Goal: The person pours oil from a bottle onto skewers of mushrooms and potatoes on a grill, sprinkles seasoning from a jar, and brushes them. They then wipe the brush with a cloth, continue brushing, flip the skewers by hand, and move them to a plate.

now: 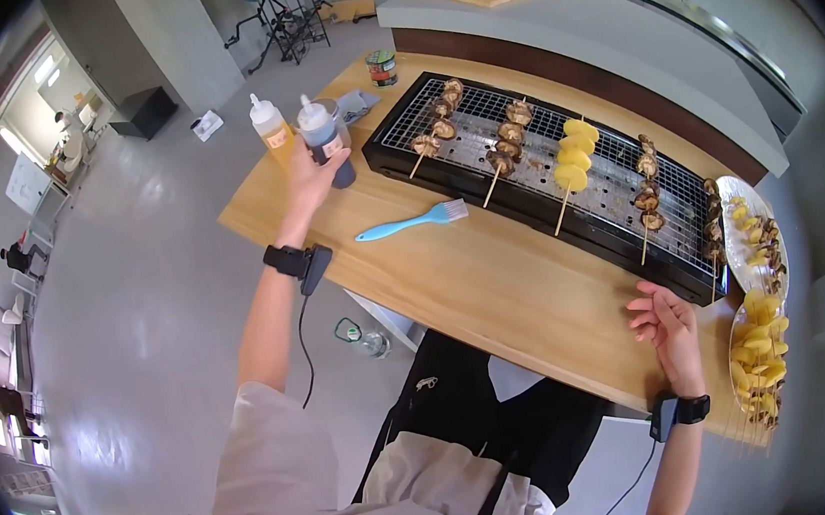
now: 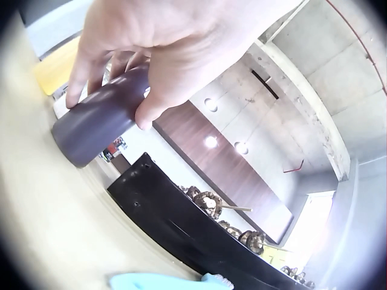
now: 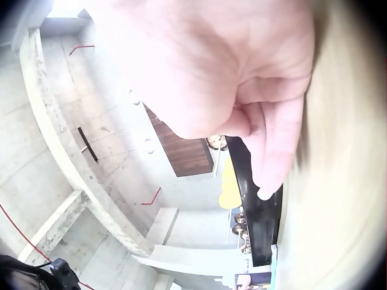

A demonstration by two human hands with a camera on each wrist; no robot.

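My left hand (image 1: 309,180) grips a squeeze bottle of dark sauce (image 2: 100,124) at the table's left side, thumb on one side and fingers on the other. Right beside it stands a squeeze bottle of yellow liquid (image 1: 270,124), partly behind the hand. My right hand (image 1: 674,336) rests near the table's front edge at the right, fingers loosely bent and holding nothing. Between the hands, a light-blue basting brush (image 1: 407,223) lies on the wood. A black grill (image 1: 528,207) carries several mushroom skewers (image 1: 515,128) and a skewer of yellow slices (image 1: 575,155).
On the right end sit a silvery plate (image 1: 730,192) of skewers and another pile of yellow-slice skewers (image 1: 759,347). A can (image 1: 382,68) stands behind the bottles on the wooden table (image 1: 497,294). A clear bottle (image 1: 373,344) with a green handle is on the floor.
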